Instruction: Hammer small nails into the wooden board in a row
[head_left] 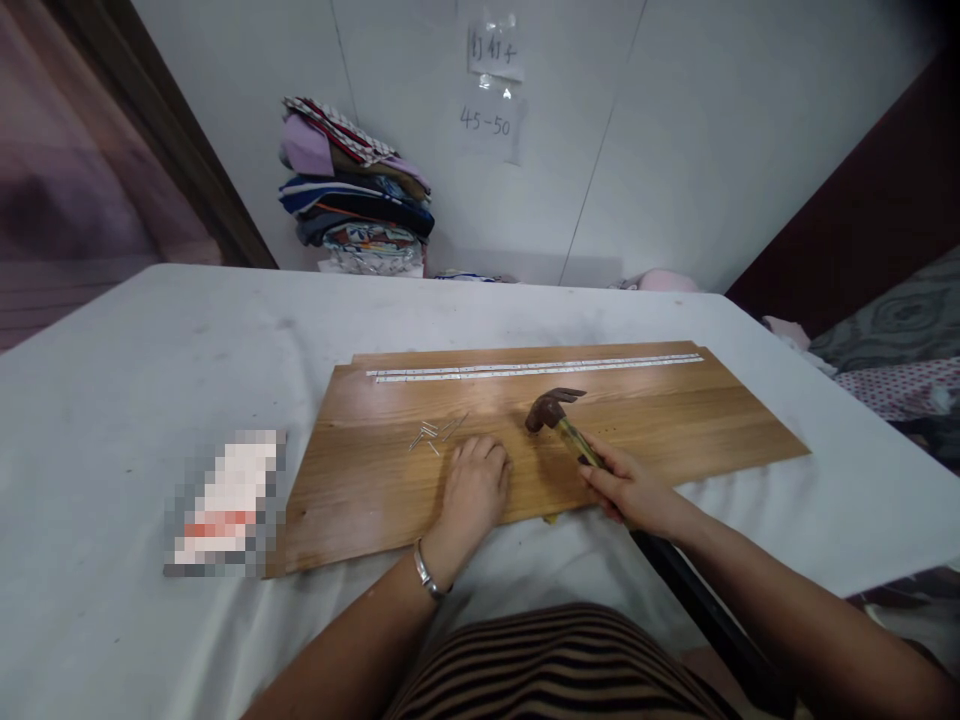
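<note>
My right hand is closed around the handle of a claw hammer. Its rusty brown head hovers over or rests on the wooden board; I cannot tell which. Palm down, my left hand lies on the board with its fingers slightly bent, left of the hammer head, and I see nothing in it. Just beyond those fingers is a loose group of thin metal nails. Small dark marks dot the board right of the hammer. Two white measuring strips run along its far side.
A white cloth covers the table under the board. To the left lies a pixelated flat object. Folded clothes are stacked by the far wall, where paper notes are taped. Dotted fabric shows beyond the right edge.
</note>
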